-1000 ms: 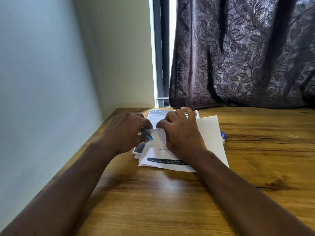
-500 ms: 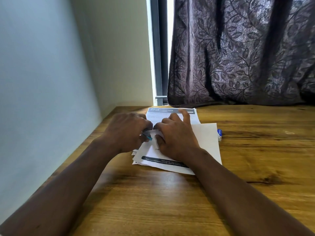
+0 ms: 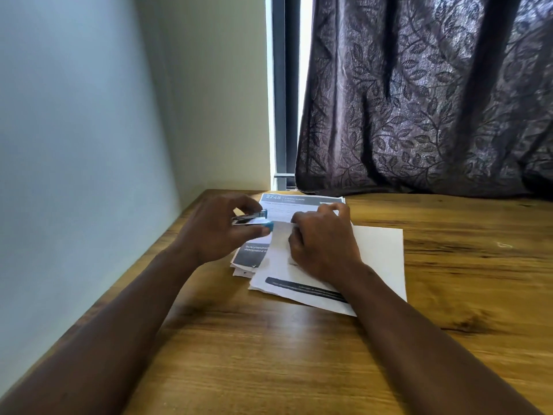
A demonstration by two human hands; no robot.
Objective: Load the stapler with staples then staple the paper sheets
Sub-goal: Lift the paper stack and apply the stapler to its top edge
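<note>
The left hand (image 3: 214, 233) grips a small stapler (image 3: 253, 220) between thumb and curled fingers, clamped around its body so that only the metal top arm and the blue front end show. The stapler is held roughly level, above the wooden table (image 3: 269, 354), its blue tip pointing right toward the upper-left corner of the top paper sheets (image 3: 378, 259). The tip sits just beside that corner; the slight blur makes it impossible to tell whether it touches the paper.

The right hand (image 3: 324, 245) lies on top of those sheets, knuckles bent and fingers curled down at the corner nearest the stapler, the thumb tucked against the paper's left edge. Whether it pinches the corner or only presses it down cannot be told.

The top sheets are mostly white with a dark printed bar near their front edge, and they lie skewed over other pages — a printed sheet (image 3: 302, 202) headed "2748" sticks out at the far side, and a page with a dark block (image 3: 250, 256) of white lettering shows at the left, under the left hand.

Behind the table hangs a dark leaf-patterned curtain (image 3: 419, 100), with a window frame (image 3: 279, 91) beside it and a pale wall (image 3: 89, 115) on the left.
</note>
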